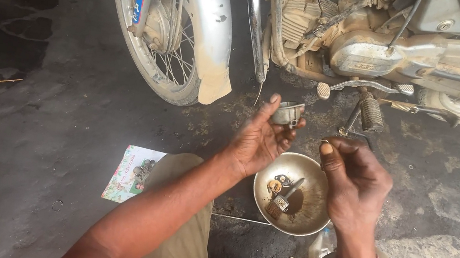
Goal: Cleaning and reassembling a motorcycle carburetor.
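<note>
Oil-stained dark concrete floor (40, 133) spreads beneath a dusty motorcycle (347, 36). Above a round steel bowl (266, 182), the left hand (259, 140) pinches a small grey metal cup-shaped part (287, 113) between thumb and fingertips, palm up. Just beside it, the right hand (356, 179) is curled nearly closed, nipping something too small to identify. Inside the bowl lie a brush (284, 198) and small greasy parts (278, 183)

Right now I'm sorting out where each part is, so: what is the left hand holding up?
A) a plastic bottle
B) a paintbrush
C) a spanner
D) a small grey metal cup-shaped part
D: the left hand pinches a small grey metal cup-shaped part in its fingertips, above the metal bowl.
</note>
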